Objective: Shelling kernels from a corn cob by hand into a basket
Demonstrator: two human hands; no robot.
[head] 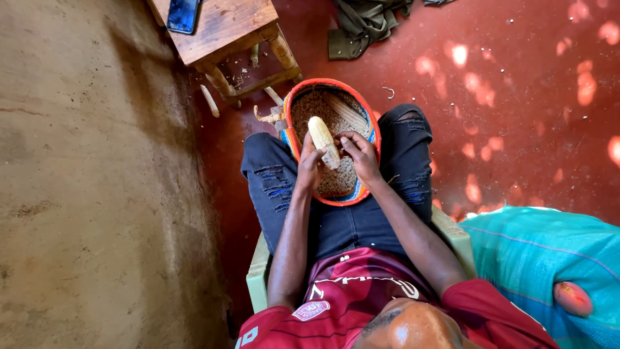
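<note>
A round woven basket [292,110] with an orange rim rests on my lap between my knees, filled with loose maize kernels [336,184]. Over it I hold a pale yellow maize cob [321,137]. My left hand [310,165] grips the cob's lower end. My right hand [360,155] is closed against the cob from the right side, thumb on it. Another stripped cob [349,113] lies inside the basket at the far side.
A small wooden stool [223,29] with a dark phone [183,14] on it stands ahead, bare cobs [209,100] lying by its legs. An earthen wall [84,194] runs along the left. Olive cloth [361,22] lies on the red floor; a teal sack [542,258] sits at right.
</note>
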